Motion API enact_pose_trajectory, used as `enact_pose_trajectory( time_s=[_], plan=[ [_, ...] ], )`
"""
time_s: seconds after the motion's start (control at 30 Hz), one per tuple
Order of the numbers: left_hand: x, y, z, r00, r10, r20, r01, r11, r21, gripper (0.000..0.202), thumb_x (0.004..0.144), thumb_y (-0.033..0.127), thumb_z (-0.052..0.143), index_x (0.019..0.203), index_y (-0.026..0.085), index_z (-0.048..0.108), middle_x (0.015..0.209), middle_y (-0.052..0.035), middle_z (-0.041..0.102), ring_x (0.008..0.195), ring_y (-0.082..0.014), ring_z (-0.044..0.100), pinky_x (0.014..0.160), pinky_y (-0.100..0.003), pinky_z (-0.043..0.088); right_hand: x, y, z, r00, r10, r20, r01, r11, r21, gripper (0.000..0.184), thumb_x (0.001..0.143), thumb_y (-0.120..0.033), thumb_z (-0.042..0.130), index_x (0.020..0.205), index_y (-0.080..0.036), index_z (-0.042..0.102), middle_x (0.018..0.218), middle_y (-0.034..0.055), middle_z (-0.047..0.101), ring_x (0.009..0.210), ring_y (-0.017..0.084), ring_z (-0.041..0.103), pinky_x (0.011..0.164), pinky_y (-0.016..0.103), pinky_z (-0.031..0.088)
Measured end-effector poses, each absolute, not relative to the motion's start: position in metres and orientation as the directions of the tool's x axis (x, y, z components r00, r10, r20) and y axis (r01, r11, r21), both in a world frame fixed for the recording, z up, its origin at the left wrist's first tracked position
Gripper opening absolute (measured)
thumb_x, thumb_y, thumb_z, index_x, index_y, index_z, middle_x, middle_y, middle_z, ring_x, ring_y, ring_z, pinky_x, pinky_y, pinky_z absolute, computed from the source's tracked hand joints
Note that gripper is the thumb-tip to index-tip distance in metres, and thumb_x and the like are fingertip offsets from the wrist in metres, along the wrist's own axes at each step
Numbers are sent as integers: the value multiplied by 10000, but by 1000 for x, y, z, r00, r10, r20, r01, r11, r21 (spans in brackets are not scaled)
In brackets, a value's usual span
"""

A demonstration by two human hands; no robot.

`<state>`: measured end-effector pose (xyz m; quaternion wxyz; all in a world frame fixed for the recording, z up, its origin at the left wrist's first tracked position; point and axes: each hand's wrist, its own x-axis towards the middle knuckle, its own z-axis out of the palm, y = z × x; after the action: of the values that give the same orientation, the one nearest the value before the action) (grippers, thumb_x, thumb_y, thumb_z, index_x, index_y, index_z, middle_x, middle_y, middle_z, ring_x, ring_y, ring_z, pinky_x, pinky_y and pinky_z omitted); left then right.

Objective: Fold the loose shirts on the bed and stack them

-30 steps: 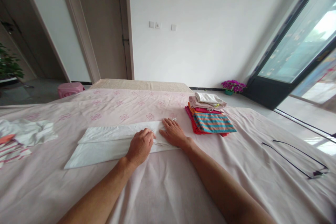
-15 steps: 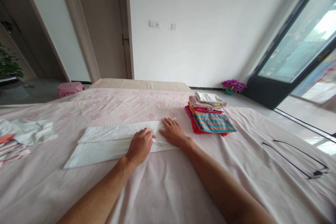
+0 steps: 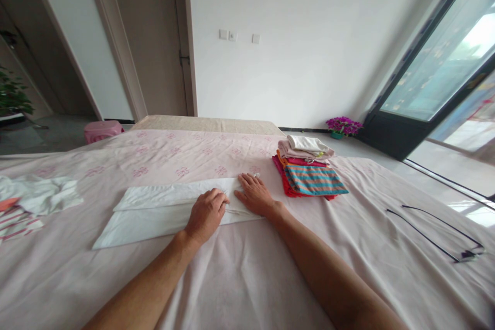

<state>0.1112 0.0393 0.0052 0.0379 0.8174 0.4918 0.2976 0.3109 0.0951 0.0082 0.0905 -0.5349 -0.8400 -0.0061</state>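
A white garment, folded into a long flat strip, lies across the bed sheet in front of me. My left hand rests on its middle with curled fingers, pinching the cloth near a crease; the fingertips are partly hidden. Flat on the garment's right end is my right hand, its fingers stretched out and slightly apart. Just right of that hand stands a stack of folded clothes, with a striped blue and orange piece on its near side and a white one on top.
Crumpled clothes lie at the left edge of the pink sheet. A pair of glasses rests at the right. Beyond the bed are a pink stool, purple flowers in a pot, and a white wall.
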Motion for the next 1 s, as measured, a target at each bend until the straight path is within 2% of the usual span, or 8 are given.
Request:
enact_pose_trajectory(
  time_s=[0.2,0.37,0.7,0.83,1.0],
  plan=[
    [112,38,9,331,840,430,798,-492,349,108,892,151,558,902,222,638,980,-25,658,938,-178,604,855,-312,440,311,95,7,-412,895,173,897,432,-94,618,1001,-497,387,1502,-137,366,1554,132,375,1444,253,296,1197,435,200],
    [113,39,10,332,836,436,808,-491,326,121,921,178,521,884,211,631,956,-32,657,923,-181,605,843,-317,441,311,96,6,-410,896,169,898,430,-98,619,998,-497,394,1507,-146,359,1556,128,371,1447,252,292,1201,442,188],
    [110,44,0,292,830,475,792,-489,367,236,883,59,462,979,208,619,999,-38,665,986,-187,614,902,-335,463,311,96,8,-418,891,178,894,438,-97,615,997,-486,403,1498,-130,370,1545,135,386,1440,250,305,1197,436,205],
    [110,46,-1,228,843,486,836,-426,346,250,942,184,475,1169,163,579,1143,-96,659,1085,-217,602,962,-373,460,311,96,7,-417,893,173,895,436,-97,620,996,-490,403,1502,-132,366,1547,141,381,1445,253,299,1199,441,198],
    [110,44,-5,252,862,440,902,-374,216,372,971,347,471,1291,178,557,1337,-136,599,1264,-263,524,1085,-461,369,311,97,6,-418,892,171,894,437,-98,618,999,-491,393,1504,-135,362,1547,137,383,1449,246,292,1197,436,207]
  ],
)
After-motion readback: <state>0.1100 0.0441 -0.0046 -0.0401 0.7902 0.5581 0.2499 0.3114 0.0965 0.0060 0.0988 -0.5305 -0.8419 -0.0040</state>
